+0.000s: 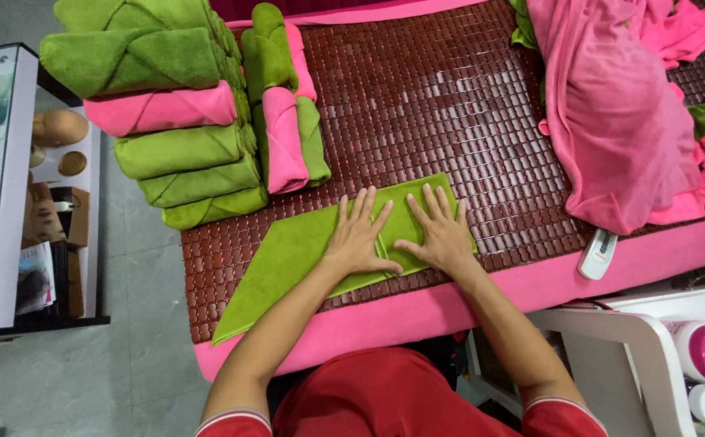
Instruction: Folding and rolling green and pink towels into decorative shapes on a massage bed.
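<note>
A green towel (288, 255) lies partly folded on the brown bamboo mat (433, 105), one corner hanging over the pink bed edge (369, 324). My left hand (359, 235) presses flat on the towel's folded middle, fingers spread. My right hand (437, 231) lies flat beside it on the towel's right end, thumbs nearly touching. Neither hand grips anything.
A stack of rolled green and pink towels (166, 113) stands at the mat's left, with more rolls (284, 105) beside it. A heap of loose pink towels (620, 105) fills the right. A white remote (597, 252) lies on the bed edge. A glass cabinet (12, 186) stands at left.
</note>
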